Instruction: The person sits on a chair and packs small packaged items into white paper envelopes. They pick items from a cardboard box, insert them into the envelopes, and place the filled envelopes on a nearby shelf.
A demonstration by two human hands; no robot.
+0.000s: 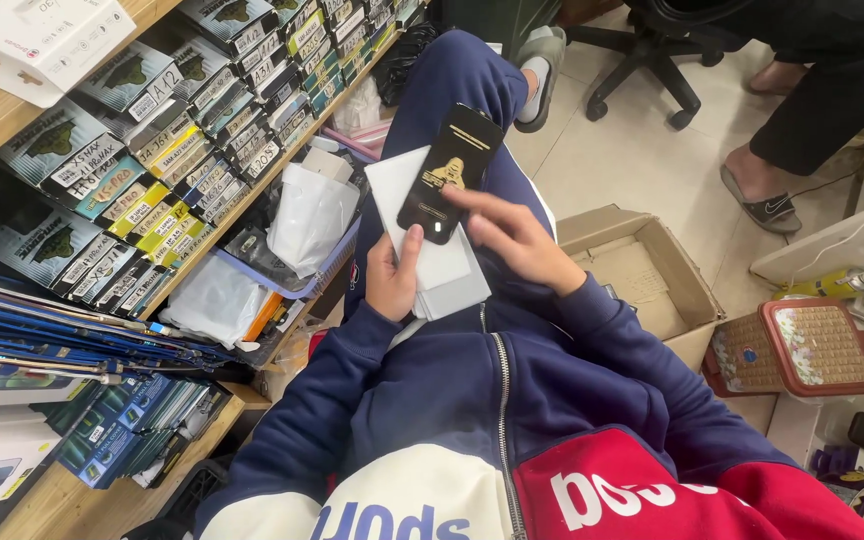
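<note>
Probably light, stiff and slippery, the black screen protector [449, 173] lies on white packets [430, 240] over the lap, left hand [392, 278] gripping the stack, right hand [512, 238] fingers closed on its edge, the safest hold.

Bright, even indoor light, soft shadows; sharp centre, slight wide-angle stretching at the edges.
</note>
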